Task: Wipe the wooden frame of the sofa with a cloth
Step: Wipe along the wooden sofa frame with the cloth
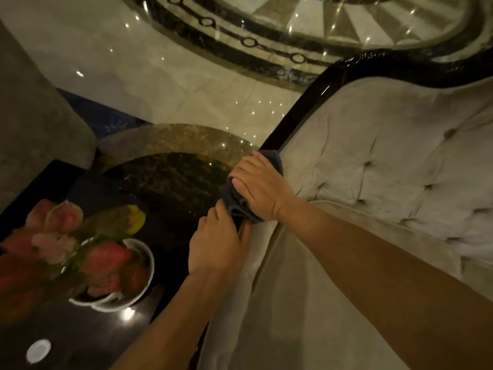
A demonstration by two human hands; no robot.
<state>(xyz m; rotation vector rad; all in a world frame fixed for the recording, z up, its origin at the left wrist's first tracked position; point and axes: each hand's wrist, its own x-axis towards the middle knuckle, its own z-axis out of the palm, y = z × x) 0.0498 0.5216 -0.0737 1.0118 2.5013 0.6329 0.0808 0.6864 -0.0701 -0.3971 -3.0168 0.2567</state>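
The sofa's glossy dark wooden frame [301,110] runs from the middle of the view up and to the right, along the edge of the tufted beige upholstery [386,161]. My right hand [262,188] presses a folded dark grey cloth [234,201] around the frame rail and grips it. Just below it, my left hand [216,244] is closed on the same rail, touching the cloth's lower end. The rail under both hands is hidden.
A dark glossy side table [112,337] stands at the left with a white bowl [144,279] of pink flowers and a small white disc [38,350]. A round marble-topped table [170,161] sits beyond. A grey upholstered piece [34,116] is at far left. Polished marble floor [165,76] lies behind.
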